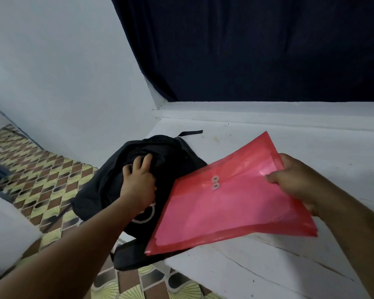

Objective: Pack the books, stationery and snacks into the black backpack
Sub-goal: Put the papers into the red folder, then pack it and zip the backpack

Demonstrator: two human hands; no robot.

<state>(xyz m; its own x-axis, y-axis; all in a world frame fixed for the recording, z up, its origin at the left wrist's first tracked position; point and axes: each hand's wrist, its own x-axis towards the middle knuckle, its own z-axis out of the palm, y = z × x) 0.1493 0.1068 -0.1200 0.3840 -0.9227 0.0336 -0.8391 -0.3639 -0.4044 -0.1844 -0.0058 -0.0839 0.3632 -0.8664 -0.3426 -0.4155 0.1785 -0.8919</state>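
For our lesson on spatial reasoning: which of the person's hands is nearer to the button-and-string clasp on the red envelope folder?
Left. The left hand grips the black backpack just left of the clasp; the right hand holds the red envelope folder at its far right edge.

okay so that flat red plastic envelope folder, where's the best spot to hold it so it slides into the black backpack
Grip the flat red translucent plastic envelope folder at its right short edge, coming from the right, as the right hand pinches it now. It is thin and floppy, so an edge pinch probably works best. That leaves its left end free to point toward the black fabric backpack, which the left hand grips.
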